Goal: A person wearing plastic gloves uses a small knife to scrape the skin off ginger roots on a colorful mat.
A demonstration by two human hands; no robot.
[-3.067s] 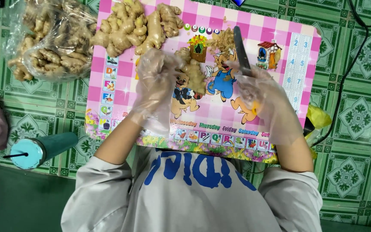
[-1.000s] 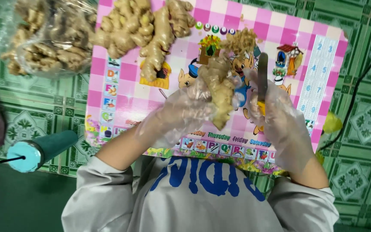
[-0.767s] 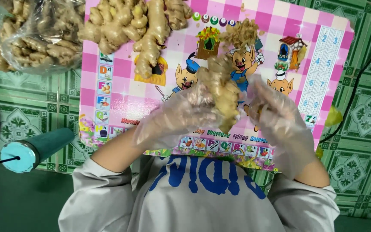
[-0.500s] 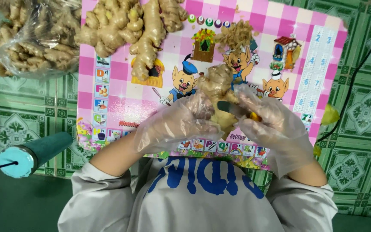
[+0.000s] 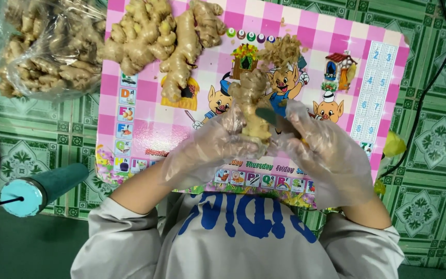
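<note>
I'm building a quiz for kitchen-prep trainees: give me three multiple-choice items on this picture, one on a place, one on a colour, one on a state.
1. Where does the clear bag of ginger lie?
A. On the pink checked mat
B. On the green floor, beside the mat's far corner, on the person's left
C. In the person's lap

2. What colour are the squares of the mat?
A. Pink and white
B. Blue and yellow
C. Black and red

3. How is the ginger piece held?
A. Lying loose on the mat
B. Gripped in the gloved left hand, with the gloved right hand holding a dark blade to it
C. Pinched by the right hand alone

Answers: 1 B, the bag sits off the mat on patterned green tiles. 2 A, the checks are pink and white. 3 B, both gloved hands meet at the piece above the mat.
</note>
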